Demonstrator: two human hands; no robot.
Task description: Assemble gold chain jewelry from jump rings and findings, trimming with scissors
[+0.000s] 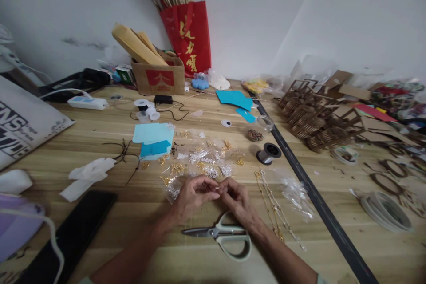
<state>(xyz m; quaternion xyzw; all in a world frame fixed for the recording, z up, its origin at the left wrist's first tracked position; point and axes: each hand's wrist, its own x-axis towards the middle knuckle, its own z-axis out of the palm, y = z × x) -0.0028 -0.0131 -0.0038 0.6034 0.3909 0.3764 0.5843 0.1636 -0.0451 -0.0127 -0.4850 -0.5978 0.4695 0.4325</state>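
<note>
My left hand point(196, 196) and my right hand point(235, 196) meet over the front of the table, fingers pinched together. Between the fingertips is something tiny, too small to make out. Just beyond them lie clear plastic bags point(201, 159) of gold and silver metal findings. A pair of scissors point(219, 233) with pale grey-green handles rests below my hands, partly covered by my right wrist. Gold and silver chains point(273, 206) are laid out to the right of my right hand.
A spool of wire point(268, 154) and a jar of beads point(259, 129) stand at right, near a black strip point(299, 173). Blue paper sheets point(155, 135), a black phone-like slab point(69, 235) and white tissue point(87, 176) lie left. Wooden lattice pieces point(316, 115) stand far right; a red bag point(193, 35) stands behind.
</note>
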